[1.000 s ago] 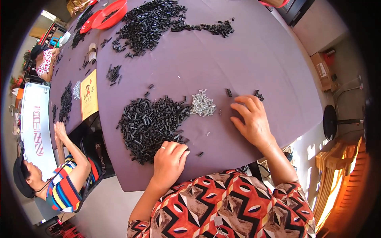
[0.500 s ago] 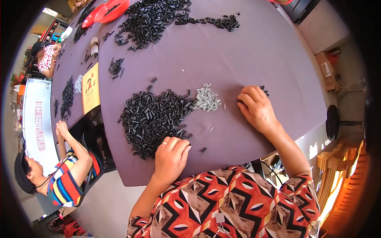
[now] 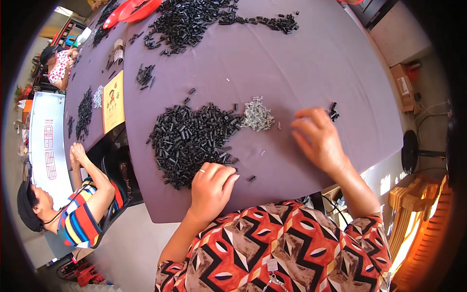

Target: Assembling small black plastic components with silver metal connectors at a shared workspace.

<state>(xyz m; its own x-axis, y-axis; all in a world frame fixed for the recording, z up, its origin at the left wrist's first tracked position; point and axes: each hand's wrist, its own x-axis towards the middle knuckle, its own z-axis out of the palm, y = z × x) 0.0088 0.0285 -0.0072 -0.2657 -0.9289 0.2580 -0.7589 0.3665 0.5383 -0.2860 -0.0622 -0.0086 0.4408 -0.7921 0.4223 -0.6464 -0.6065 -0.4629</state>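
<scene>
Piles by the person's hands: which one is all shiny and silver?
The small silvery pile, between the big black pile and the right hand. Its pieces are silver; the big pile's are black.

- Place: workshop, by appearance.
- Loose black parts and silvery parts heaped on a large covered table.
- Co-worker in striped top alongside.

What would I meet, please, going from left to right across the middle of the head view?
White panel → narrow black pile → yellow booklet → large heap of small black parts → pile of silvery pieces → right hand → cardboard box.
</scene>
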